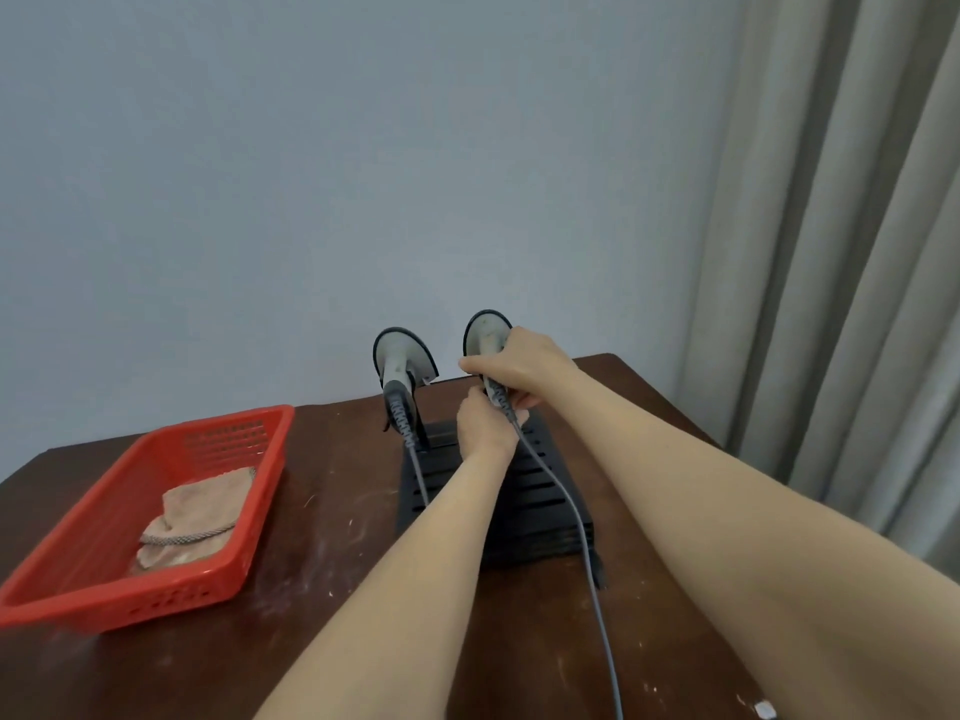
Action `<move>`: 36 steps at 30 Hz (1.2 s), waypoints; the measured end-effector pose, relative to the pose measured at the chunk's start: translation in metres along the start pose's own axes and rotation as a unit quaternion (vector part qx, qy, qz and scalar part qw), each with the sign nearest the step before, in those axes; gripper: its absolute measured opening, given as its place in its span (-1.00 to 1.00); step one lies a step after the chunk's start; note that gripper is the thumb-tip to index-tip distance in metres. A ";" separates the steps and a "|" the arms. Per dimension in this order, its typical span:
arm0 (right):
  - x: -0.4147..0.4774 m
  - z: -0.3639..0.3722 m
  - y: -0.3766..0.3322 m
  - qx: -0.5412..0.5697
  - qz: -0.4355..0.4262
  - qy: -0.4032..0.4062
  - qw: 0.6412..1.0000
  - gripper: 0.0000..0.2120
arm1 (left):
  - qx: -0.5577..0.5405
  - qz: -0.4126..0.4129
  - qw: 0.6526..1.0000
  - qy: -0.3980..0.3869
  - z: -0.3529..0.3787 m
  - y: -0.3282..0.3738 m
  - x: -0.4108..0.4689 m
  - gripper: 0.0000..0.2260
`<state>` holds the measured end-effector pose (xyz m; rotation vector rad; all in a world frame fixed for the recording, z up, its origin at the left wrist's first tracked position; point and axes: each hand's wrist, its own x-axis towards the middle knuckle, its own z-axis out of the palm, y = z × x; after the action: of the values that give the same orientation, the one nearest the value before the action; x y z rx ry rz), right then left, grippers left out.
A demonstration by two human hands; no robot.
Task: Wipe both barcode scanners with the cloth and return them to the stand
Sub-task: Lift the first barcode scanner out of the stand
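Two grey-and-black barcode scanners stand at the far end of a black slatted stand (540, 506). The left scanner (401, 363) sits upright in the stand, untouched, its grey cable running toward me. My right hand (519, 363) grips the neck of the right scanner (484, 332) from the right. My left hand (480, 420) holds the lower handle of that same scanner from below. Its grey cable (582, 522) trails over the stand toward the table's front. The beige cloth (200, 511) lies crumpled inside the red basket (130, 605) at the left.
A dark brown wooden table (322, 563) with pale scuff marks carries everything. A plain wall is close behind the stand. Grey curtains (841, 252) hang at the right, beside the table's right edge. A small white object (763, 710) lies near the front right.
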<state>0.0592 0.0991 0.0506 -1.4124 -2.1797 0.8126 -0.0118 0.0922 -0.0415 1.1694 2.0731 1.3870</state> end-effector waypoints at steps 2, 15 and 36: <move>0.003 0.001 0.001 0.005 0.001 -0.007 1.000 -0.64 | 0.064 0.008 0.998 0.003 0.000 -0.003 0.002 -0.76; 0.000 0.011 0.007 -0.018 -0.013 0.087 0.996 -0.77 | 0.081 0.061 0.995 0.009 0.006 -0.012 0.007 -0.88; 0.000 -0.008 0.000 0.100 -0.070 0.110 0.986 -0.78 | 0.150 0.023 0.988 -0.022 -0.009 -0.001 0.001 -0.67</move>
<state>0.0639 0.1006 0.0564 -1.1761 -1.9462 0.7604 -0.0188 0.0882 -0.0381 1.3578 2.2925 1.0819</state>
